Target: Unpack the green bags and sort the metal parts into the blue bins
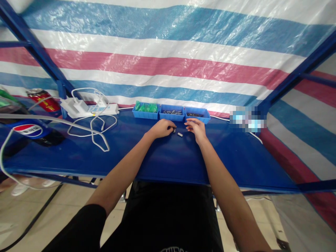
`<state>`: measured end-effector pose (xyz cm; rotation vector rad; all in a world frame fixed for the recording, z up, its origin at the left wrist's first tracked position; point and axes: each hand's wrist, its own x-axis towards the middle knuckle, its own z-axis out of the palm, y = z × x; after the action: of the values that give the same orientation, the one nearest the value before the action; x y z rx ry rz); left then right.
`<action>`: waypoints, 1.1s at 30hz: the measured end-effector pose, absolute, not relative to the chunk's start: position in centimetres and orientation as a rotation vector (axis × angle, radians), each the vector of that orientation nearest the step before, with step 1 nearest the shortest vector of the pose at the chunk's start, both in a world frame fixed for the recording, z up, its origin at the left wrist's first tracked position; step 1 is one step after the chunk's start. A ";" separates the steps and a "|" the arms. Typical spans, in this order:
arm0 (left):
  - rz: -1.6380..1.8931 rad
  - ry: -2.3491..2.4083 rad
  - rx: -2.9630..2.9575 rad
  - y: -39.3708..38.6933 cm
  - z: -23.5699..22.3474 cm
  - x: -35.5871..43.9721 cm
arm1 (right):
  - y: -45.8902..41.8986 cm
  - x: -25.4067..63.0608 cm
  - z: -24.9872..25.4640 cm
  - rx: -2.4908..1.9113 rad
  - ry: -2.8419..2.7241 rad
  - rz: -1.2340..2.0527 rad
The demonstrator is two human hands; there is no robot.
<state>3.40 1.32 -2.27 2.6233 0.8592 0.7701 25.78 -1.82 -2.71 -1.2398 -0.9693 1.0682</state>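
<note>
My left hand point(164, 128) rests low over the blue table, thumb and forefinger pinched at a small dark piece point(174, 130) whose kind is too small to make out. Just right of it lies a small silvery-grey block point(180, 134), touched by neither hand. My right hand point(196, 128) is beyond that block, fingers apart and nothing visible in them, in front of the right blue bin point(207, 117). Small dark parts fill that bin. The middle blue bin point(172, 117) holds small grey metallic parts, and the left blue bin point(145, 114) holds green pieces.
A white power strip point(111, 109) with plugs and looped white cables point(91, 131) occupies the table's left side. Farther left are a Pepsi bottle point(49, 138) lying down and a red can point(44, 99). Blue frame posts point(296, 78) and a striped sheet point(168, 64) bound the back.
</note>
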 end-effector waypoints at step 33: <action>1.253 0.934 1.482 1.3 -2.9 5.2 | -2.1 25.0 -3.0 -1.179 -1.142 1.134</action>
<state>5.19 1.29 -2.90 1.4819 0.9339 1.2527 25.05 -2.10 -3.00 -1.1785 -1.1417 1.1342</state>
